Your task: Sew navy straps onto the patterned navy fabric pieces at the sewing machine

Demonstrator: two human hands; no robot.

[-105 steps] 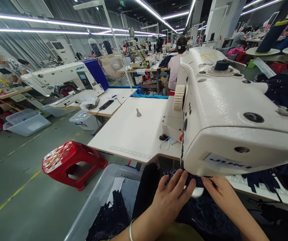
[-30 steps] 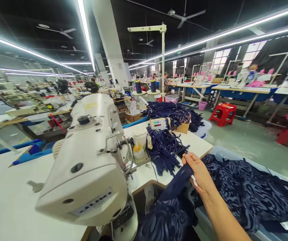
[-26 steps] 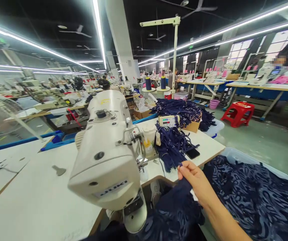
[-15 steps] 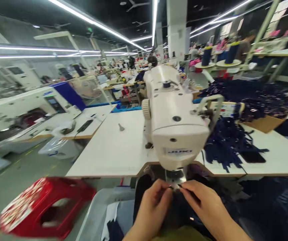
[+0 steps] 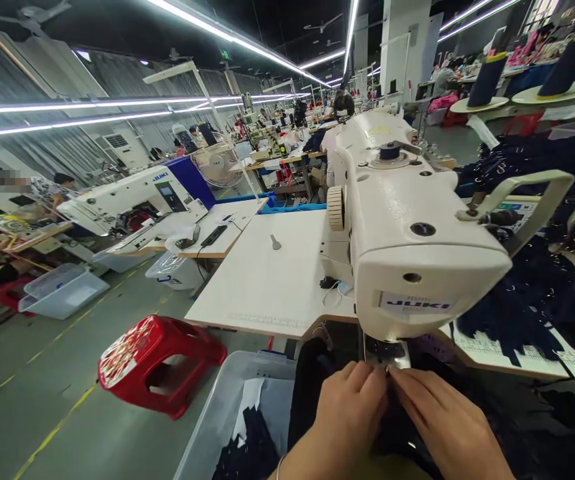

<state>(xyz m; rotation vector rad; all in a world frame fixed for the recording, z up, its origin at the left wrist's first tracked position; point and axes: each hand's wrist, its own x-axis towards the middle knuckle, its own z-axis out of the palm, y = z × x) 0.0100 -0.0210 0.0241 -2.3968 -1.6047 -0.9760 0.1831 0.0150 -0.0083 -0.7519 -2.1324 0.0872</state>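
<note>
A white Juki sewing machine (image 5: 407, 227) stands on the white table (image 5: 267, 280) in front of me. Under its head, my left hand (image 5: 352, 407) and my right hand (image 5: 442, 420) meet fingertip to fingertip on dark navy fabric (image 5: 417, 427) just below the presser foot (image 5: 385, 353). Both hands have their fingers curled and pinched onto the cloth. A bracelet shows at my left wrist. The needle area is partly hidden by the machine head.
A grey plastic bin (image 5: 227, 413) with navy pieces sits at my lower left. A red stool (image 5: 157, 360) stands on the floor beside it. Navy straps (image 5: 527, 300) lie piled on the table to the right. Thread cones (image 5: 487, 80) stand at the back right. Other workers sit at far machines.
My view swung from the right side back to the machine. My right hand brought the navy fabric from the right-hand bin to the presser foot, and my left hand joined it there.
</note>
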